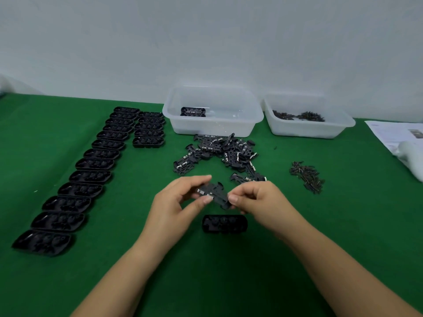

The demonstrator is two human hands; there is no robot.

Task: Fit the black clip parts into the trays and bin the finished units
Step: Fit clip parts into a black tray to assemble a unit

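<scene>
Pinching a flat black clip part [214,194] from both ends, the left hand [177,202] and right hand [258,199] curl thumb and fingers around it above a glossy, rounded black tray [224,223] on green felt [297,236]. Matching trays [75,188] line the left (two rows); translucent plastic bin [212,110] behind.

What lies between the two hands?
In the head view, one flat black clip part spans the gap, pinched by the left hand and the right hand.
</scene>
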